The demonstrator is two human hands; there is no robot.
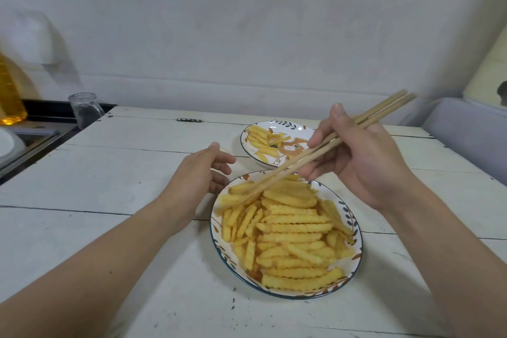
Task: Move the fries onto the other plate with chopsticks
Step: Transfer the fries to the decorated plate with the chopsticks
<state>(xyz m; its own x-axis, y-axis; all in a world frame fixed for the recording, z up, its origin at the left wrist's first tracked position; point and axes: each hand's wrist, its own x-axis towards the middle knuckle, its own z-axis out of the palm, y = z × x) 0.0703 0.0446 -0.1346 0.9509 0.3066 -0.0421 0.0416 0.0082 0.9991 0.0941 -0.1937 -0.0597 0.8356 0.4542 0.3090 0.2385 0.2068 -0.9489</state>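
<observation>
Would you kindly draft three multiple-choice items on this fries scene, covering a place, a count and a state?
1. Where do the chopsticks' tips lie?
A. over the near plate's fries
B. in the glass
C. on the bare table

2. How many plates hold fries?
A. one
B. two
C. three

3. What does the left hand hold?
A. a fry
B. the chopsticks
C. nothing

Answers:
1 A, the tips lie over the pile's far left edge.
2 B, the far plate holds a few too.
3 C, its fingers hang loosely curled beside the near plate; the right hand holds the chopsticks.
</observation>
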